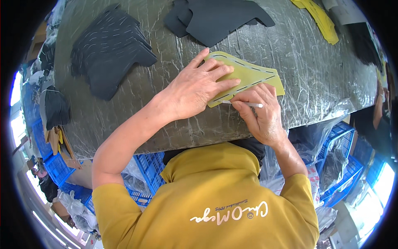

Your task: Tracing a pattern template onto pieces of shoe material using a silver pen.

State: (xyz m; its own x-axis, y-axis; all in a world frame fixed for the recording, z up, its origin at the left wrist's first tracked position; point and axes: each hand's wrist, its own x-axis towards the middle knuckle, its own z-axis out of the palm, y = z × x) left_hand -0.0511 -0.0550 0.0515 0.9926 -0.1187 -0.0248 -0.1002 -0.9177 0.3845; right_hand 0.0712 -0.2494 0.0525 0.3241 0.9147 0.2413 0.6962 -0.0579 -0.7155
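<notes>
View: head, looking down on the tabletop [306, 76], dark olive-brown beneath shiny, creased film.
Left hand [195, 89]: spread flat, fingers fanned across the left part of the yellow-green template [251, 74], pressing from above without gripping.
Right hand [263, 112]: pinching a white pen [252, 104] between thumb and fingers; knuckles over the near edge of the template, pen slanting along that edge, blunt end pointing right.
Template place: near the front of the tabletop, right of middle, beneath both hands; flat, translucent, lined with dark dashes along pale strips; underside hidden.
Marked stack [110, 54]: dark grey cut pieces, overlapping, covered in short white dashes; left of the hands, well apart from the template.
Plain dark pieces [226, 20]: lying at the far side, beyond the template.
Yellow piece [319, 20]: at the far right.
Below the tabletop: blue plastic crates [151, 168] and clear plastic bags [269, 164], on either side of a mustard shirt [232, 184].
</notes>
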